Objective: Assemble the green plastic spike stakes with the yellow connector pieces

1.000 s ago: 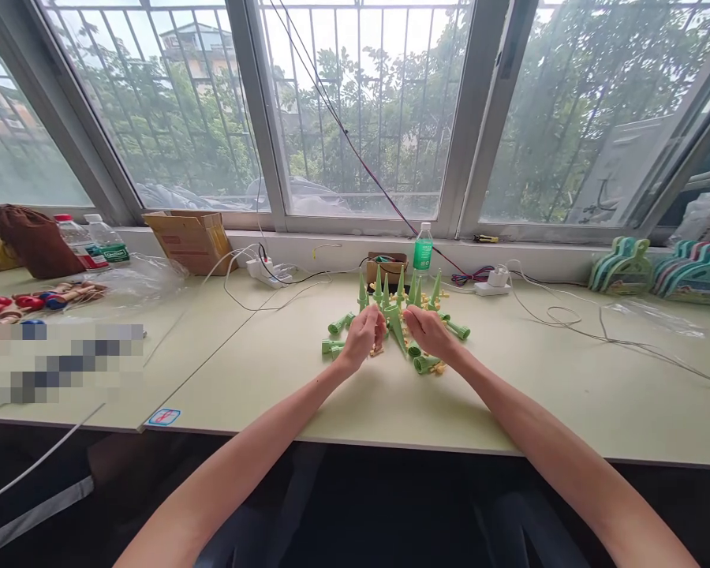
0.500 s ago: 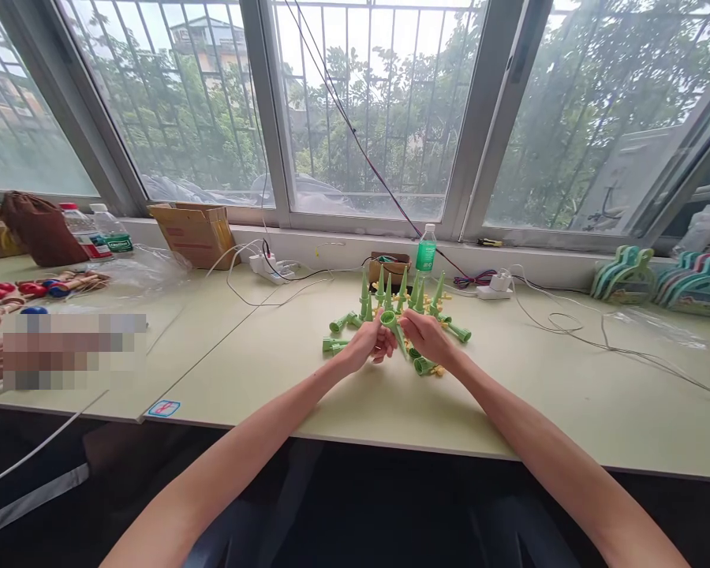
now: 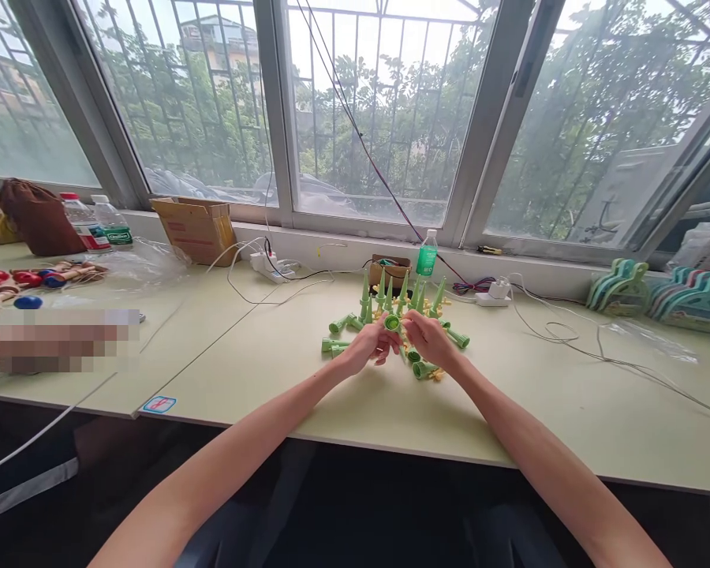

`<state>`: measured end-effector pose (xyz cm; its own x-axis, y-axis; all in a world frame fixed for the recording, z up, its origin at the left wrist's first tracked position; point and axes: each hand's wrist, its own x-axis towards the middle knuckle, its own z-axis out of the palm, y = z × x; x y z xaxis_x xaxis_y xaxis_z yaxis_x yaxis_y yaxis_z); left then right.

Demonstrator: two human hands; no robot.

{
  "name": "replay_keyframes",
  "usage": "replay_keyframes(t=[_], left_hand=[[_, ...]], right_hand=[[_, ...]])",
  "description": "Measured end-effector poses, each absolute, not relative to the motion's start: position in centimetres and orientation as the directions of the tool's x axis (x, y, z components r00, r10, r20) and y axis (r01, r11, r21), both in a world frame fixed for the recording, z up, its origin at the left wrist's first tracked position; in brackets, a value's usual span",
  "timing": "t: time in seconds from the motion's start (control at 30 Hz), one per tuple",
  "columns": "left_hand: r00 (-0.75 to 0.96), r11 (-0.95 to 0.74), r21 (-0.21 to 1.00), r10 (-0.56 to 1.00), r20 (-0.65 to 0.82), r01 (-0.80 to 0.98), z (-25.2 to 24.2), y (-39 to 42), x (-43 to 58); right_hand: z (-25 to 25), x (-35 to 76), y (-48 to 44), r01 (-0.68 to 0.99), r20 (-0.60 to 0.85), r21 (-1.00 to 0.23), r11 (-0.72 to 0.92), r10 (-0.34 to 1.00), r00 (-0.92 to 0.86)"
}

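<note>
Both my hands meet over a heap of green plastic cone spikes (image 3: 338, 323) and small yellow pieces (image 3: 437, 373) on the pale table (image 3: 308, 402). My left hand (image 3: 367, 347) is closed on one green cone spike (image 3: 392, 323), its round open end turned towards me. My right hand (image 3: 427, 338) pinches at the same cone from the right side; anything small between its fingertips is hidden. Several cones stand upright (image 3: 402, 290) just behind my hands, others lie on their sides.
A green bottle (image 3: 426, 254), a small cardboard box (image 3: 388, 270), power strips (image 3: 270, 268) and loose cables (image 3: 568, 327) line the window side. A cardboard carton (image 3: 196, 229), bottles (image 3: 98, 223) and red and blue toys (image 3: 17, 280) sit left. Teal packaged items (image 3: 663, 288) stand right. Another person's arm rests far left.
My hands turned the green cone so its open end faces me, and my right fingers closed in on it. The camera tilted slightly, so the scene shifted a little.
</note>
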<state>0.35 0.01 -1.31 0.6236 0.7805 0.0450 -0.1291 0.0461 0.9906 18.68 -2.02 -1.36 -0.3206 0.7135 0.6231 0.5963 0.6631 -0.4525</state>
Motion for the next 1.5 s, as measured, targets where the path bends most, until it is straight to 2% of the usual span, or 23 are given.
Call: replay_keyframes(t=[0.37,0.77,1.17,1.33,1.5], left_hand=[[0.583,0.035,0.983,0.809,0.08,-0.183,-0.7,-0.2,0.1],[0.643,0.252,0.923,0.766,-0.007,-0.29,0.2,-0.2,-0.5],[0.727,0.352,0.874,0.687,0.002,-0.335,0.3,-0.2,-1.0],[0.75,0.322,0.887,0.66,0.041,-0.331,0.4,-0.4,-1.1],[0.714,0.193,0.94,0.697,0.071,-0.281,0.1,-0.3,-1.2]], right_hand=[[-1.5,18.7,-2.0,0.583,0.609,-0.474,0.66,0.723,-0.324],[-1.2,18.3,-2.1,0.567,0.622,-0.447,0.692,0.696,-0.359],[-1.4,18.0,-2.2,0.564,0.676,-0.378,0.734,0.635,-0.374],[-1.5,18.0,-2.0,0.552,0.661,-0.432,0.714,0.666,-0.345],[-1.6,18.1,-1.6,0.575,0.65,-0.451,0.682,0.693,-0.313]])
